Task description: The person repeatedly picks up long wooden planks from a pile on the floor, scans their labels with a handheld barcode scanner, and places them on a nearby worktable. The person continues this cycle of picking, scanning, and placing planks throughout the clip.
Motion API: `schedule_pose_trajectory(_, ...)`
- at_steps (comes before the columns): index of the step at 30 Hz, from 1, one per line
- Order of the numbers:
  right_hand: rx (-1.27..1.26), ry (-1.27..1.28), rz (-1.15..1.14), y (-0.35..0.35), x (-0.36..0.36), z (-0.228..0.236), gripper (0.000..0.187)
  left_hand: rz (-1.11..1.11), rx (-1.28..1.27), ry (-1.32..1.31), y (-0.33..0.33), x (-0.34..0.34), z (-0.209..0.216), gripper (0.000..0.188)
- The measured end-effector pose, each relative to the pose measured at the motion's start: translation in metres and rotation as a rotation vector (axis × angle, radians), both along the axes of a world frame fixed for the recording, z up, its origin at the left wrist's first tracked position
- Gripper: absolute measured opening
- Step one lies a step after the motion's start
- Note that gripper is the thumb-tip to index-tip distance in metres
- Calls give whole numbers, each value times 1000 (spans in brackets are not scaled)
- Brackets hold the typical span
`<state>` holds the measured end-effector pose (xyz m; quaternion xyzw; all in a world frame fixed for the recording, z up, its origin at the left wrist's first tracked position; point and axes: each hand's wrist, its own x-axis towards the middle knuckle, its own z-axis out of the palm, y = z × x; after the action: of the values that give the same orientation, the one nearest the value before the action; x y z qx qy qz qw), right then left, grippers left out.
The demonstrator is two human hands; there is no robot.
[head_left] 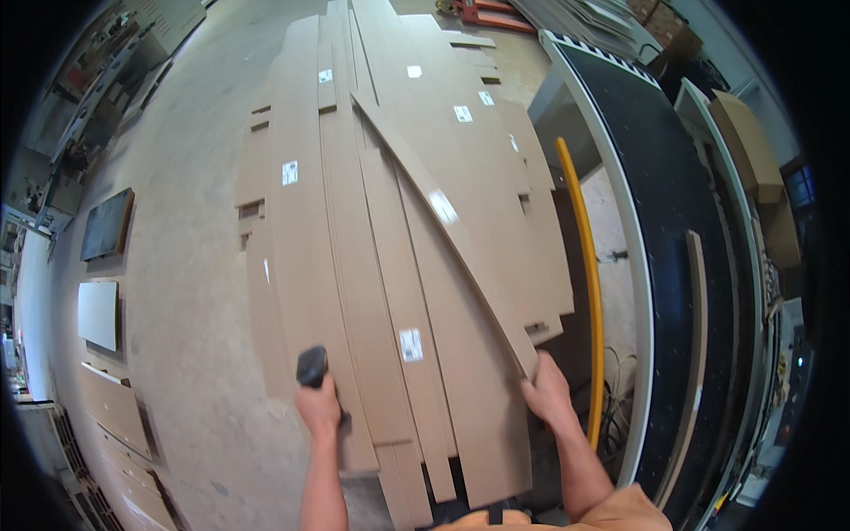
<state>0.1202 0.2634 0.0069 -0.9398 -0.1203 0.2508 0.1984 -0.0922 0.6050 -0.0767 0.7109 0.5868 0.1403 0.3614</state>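
Note:
My left hand (319,409) is closed around the handle of a dark handheld scanner (312,365), held over the left edge of a large stack of flat cardboard sheets (310,248). My right hand (547,391) grips the near end of a long narrow cardboard piece (482,274). This piece lies slantwise over the stack, its far end toward the upper middle, and a shiny white label (443,206) sits on it. Another white label (411,345) lies on a sheet between my two hands. Several more labels dot the other sheets.
To the right runs a black conveyor belt (642,159) in a white frame, with a thin strip (695,319) lying on it. A curved yellow rail (584,257) stands between stack and conveyor. Boards (97,314) rest along the left. A red pallet jack (496,16) is at the back.

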Motion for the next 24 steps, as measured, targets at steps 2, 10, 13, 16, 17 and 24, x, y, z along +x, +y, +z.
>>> schedule_pose_trajectory(2,-62,-24,-48,-40,-41,13,49,-36,-16,52,1,1,5,42)
schedule_pose_trajectory(10,165,-322,-182,-119,-180,59,40,-726,-356,-243,-157,-83,139,15)
schedule_pose_trajectory(13,174,-483,-178,-163,-249,100,45,-1190,-259,-281,-224,-131,199,9)
schedule_pose_trajectory(16,123,-557,-194,-192,-298,136,53,-1402,-250,-304,-258,-161,245,25)
schedule_pose_trajectory(17,105,-589,-195,-199,-311,148,55,-1428,-251,-317,-266,-169,259,25)
schedule_pose_trajectory(24,18,-708,-263,-255,-380,187,59,-1682,-194,-270,-322,-186,312,22)
